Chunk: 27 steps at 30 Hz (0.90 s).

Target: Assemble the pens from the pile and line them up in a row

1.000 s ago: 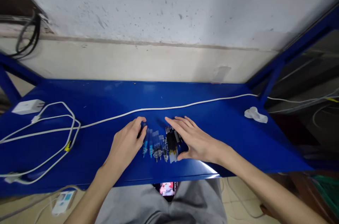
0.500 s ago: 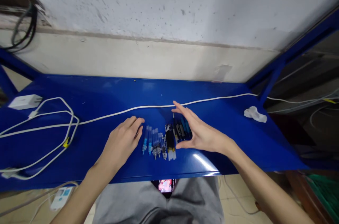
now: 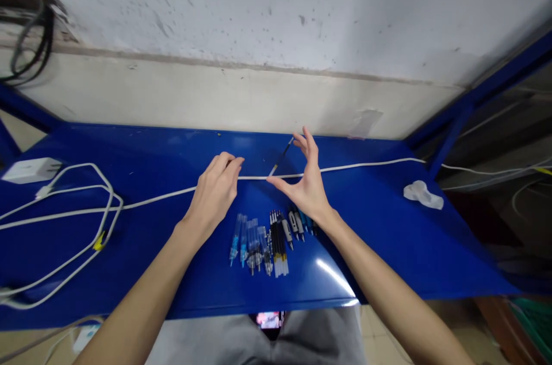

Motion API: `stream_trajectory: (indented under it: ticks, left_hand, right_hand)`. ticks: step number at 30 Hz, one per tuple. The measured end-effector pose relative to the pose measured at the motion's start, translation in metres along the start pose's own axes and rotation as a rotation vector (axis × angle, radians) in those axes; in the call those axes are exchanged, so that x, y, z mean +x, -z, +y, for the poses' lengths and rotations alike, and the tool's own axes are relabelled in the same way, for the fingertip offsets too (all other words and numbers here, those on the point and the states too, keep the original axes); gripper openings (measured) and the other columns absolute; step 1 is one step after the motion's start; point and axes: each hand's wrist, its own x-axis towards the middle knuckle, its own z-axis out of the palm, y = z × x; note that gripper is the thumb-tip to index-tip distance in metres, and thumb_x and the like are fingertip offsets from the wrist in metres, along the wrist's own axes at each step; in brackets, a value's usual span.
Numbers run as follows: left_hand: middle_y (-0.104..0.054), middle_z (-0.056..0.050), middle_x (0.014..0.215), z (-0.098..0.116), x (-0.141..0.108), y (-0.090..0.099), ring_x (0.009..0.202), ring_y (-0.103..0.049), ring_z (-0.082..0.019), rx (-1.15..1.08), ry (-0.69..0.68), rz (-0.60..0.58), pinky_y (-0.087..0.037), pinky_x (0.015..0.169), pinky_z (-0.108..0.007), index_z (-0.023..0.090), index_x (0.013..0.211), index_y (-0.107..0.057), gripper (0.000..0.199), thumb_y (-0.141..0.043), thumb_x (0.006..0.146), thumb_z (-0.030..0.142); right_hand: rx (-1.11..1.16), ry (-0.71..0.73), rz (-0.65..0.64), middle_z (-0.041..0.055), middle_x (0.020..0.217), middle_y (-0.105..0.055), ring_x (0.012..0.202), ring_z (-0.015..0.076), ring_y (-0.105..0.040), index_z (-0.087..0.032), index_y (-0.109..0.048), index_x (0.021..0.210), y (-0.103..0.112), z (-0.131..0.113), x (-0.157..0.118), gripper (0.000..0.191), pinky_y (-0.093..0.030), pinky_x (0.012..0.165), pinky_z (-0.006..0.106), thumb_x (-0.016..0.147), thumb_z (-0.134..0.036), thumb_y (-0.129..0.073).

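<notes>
Above the blue counter (image 3: 129, 227), in the head view, the right hand (image 3: 304, 184) is lifted with a thin dark pen refill (image 3: 282, 156) spanning between its thumb and fingertips. The refill's long axis runs on a slant, its pale tip low and toward the left near the thumb, its dark end high at the fingertips. That hand is half spread, thumb and fingers well apart, pinching only the two ends of the refill. The left hand (image 3: 215, 192) is the nearer one to the refill's pale tip, lying just to the left of it. It is loosely curled, fingers together, and hovers at or on the white cable (image 3: 366, 165) that crosses the counter; whether it grips the cable I cannot tell. Below both hands, toward the near edge, a row of pen parts (image 3: 269, 235) lies side by side, their long axes pointing away from the person.
</notes>
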Motion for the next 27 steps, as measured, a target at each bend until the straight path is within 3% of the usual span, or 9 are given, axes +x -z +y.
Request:
stream_trajectory:
  ticks: [3, 5, 9, 12, 17, 22, 27]
  left_hand:
    - [-0.064, -0.011, 0.111, 0.005, 0.025, 0.002, 0.103, -0.062, -0.023, -0.105, -0.012, 0.16, -0.056, 0.089, -0.038, 0.014, 0.127, -0.063, 0.034, -0.037, 0.105, 0.013]
    - [-0.063, -0.011, 0.112, 0.011, 0.035, -0.001, 0.105, -0.061, -0.022, -0.213, -0.058, 0.191, -0.056, 0.09, -0.038, 0.015, 0.127, -0.062, 0.037, -0.035, 0.102, 0.006]
    - [-0.06, -0.012, 0.114, 0.02, 0.034, -0.017, 0.109, -0.059, -0.022, -0.368, -0.176, 0.099, -0.056, 0.089, -0.038, 0.015, 0.127, -0.06, 0.045, -0.032, 0.096, -0.003]
    - [-0.061, -0.012, 0.11, 0.022, 0.027, -0.025, 0.103, -0.06, -0.021, -0.439, -0.196, 0.056, -0.055, 0.088, -0.037, 0.014, 0.122, -0.062, 0.034, -0.037, 0.101, 0.005]
    - [-0.064, -0.01, 0.106, 0.022, 0.022, -0.024, 0.098, -0.063, -0.019, -0.553, -0.2, 0.054, -0.054, 0.088, -0.035, 0.014, 0.123, -0.064, 0.025, -0.048, 0.105, 0.02]
    - [-0.064, -0.01, 0.105, 0.022, 0.021, -0.027, 0.096, -0.062, -0.018, -0.57, -0.287, 0.002, -0.052, 0.084, -0.032, 0.012, 0.116, -0.065, 0.026, -0.04, 0.106, 0.014]
    - [-0.062, -0.007, 0.097, 0.024, 0.018, -0.027, 0.077, -0.057, -0.014, -0.521, -0.269, -0.081, -0.046, 0.07, -0.029, 0.014, 0.107, -0.064, 0.029, -0.037, 0.102, 0.008]
  right_hand:
    - [-0.091, 0.017, 0.016, 0.0142, 0.168, -0.027, 0.152, 0.0316, -0.037, -0.033, -0.002, 0.165, 0.002, 0.0, -0.005, 0.107, -0.035, 0.125, 0.057, 0.088, -0.06, -0.071]
    - [-0.146, 0.027, 0.017, 0.013, 0.169, -0.025, 0.154, 0.0328, -0.033, -0.035, 0.001, 0.164, 0.005, 0.0, -0.007, 0.107, -0.034, 0.125, 0.06, 0.089, -0.057, -0.071]
    - [-0.237, 0.038, 0.024, 0.0147, 0.168, -0.026, 0.154, 0.0351, -0.034, -0.035, 0.003, 0.164, 0.007, 0.003, -0.009, 0.107, -0.037, 0.122, 0.065, 0.089, -0.055, -0.071]
    - [-0.273, 0.057, 0.021, 0.0159, 0.167, -0.028, 0.153, 0.0335, -0.035, -0.032, 0.001, 0.164, 0.007, 0.008, -0.009, 0.107, -0.038, 0.122, 0.061, 0.089, -0.057, -0.071]
    - [-0.229, 0.067, 0.03, 0.0145, 0.166, -0.03, 0.152, 0.0321, -0.037, -0.031, -0.008, 0.164, 0.008, 0.014, -0.008, 0.104, -0.038, 0.123, 0.056, 0.088, -0.057, -0.073]
    - [-0.219, 0.078, 0.043, 0.0153, 0.165, -0.031, 0.15, 0.0348, -0.039, -0.032, -0.009, 0.164, 0.008, 0.014, -0.008, 0.103, -0.038, 0.121, 0.061, 0.087, -0.058, -0.073]
    - [-0.198, 0.143, 0.044, 0.0148, 0.166, -0.03, 0.149, 0.0359, -0.039, -0.034, -0.011, 0.163, 0.007, 0.014, -0.008, 0.104, -0.036, 0.122, 0.062, 0.085, -0.062, -0.073]
